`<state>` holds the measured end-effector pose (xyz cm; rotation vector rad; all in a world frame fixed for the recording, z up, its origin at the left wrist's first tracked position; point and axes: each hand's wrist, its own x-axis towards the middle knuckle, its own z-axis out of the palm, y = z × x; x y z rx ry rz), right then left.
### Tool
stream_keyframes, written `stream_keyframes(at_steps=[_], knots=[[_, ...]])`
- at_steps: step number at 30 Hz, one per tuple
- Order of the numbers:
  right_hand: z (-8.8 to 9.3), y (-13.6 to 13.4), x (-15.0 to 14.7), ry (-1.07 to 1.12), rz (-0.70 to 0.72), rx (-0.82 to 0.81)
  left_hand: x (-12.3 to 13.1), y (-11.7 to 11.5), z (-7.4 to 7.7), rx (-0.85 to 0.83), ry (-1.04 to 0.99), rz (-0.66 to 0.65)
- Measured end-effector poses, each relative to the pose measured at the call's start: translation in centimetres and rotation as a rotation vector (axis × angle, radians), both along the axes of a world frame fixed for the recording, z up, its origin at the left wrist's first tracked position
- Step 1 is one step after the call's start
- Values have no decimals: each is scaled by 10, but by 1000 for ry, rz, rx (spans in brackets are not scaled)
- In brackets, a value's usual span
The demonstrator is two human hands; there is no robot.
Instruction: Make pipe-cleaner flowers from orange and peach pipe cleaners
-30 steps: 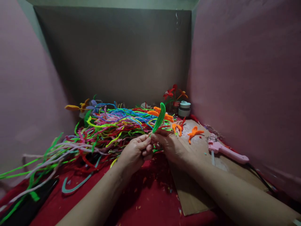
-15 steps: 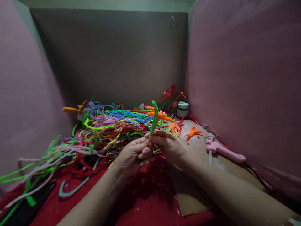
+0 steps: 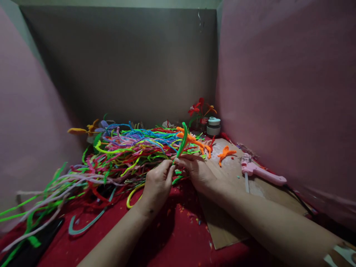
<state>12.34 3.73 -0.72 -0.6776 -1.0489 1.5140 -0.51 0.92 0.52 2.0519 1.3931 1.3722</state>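
Both hands meet at the middle of the table, over the red cloth (image 3: 178,237). The left hand (image 3: 157,183) and the right hand (image 3: 196,170) each pinch the lower end of a folded green fuzzy pipe-cleaner loop (image 3: 182,141), which stands tilted up from the fingertips, in front of a heap of many-coloured pipe cleaners (image 3: 125,148). Just right of the hands lies a brown cardboard sheet (image 3: 230,222) bearing a small orange pipe-cleaner shape (image 3: 226,152) and a pink glue gun (image 3: 260,172). A white jar (image 3: 213,127) stands in the far corner
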Motion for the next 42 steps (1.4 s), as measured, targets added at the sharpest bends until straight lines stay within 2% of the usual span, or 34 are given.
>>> stream_keyframes(at_steps=[5,8,12,15,18,21,24,26,28,30,32,35,42], knots=[[4,-2,1,-76,-17,17,0,-2,6,-57,-106,-40],[5,-4,3,-62,7,47,2,-4,11,-229,-258,-106],[5,-3,5,-48,72,97,-1,-2,15,-529,-542,-331],[5,-3,3,4,144,133,-5,1,12,-690,-729,-535],[8,-6,3,-5,172,223,-11,3,7,-777,-800,-672],[10,-9,3,-25,206,270,-14,3,5,-800,-791,-744],[10,-10,3,-35,159,255,-10,2,8,-801,-773,-707],[10,-8,3,-23,100,226,-5,1,11,-744,-714,-593],[8,-7,2,-11,45,173,0,0,11,-577,-564,-426],[7,-5,1,-20,1,122,3,-2,9,-342,-382,-248],[6,-4,0,-32,-31,94,4,-3,5,-182,-266,-134],[6,-5,-1,-37,14,110,6,-5,6,-218,-268,-145],[1,-2,4,18,225,216,8,-7,16,-418,-481,-245]])
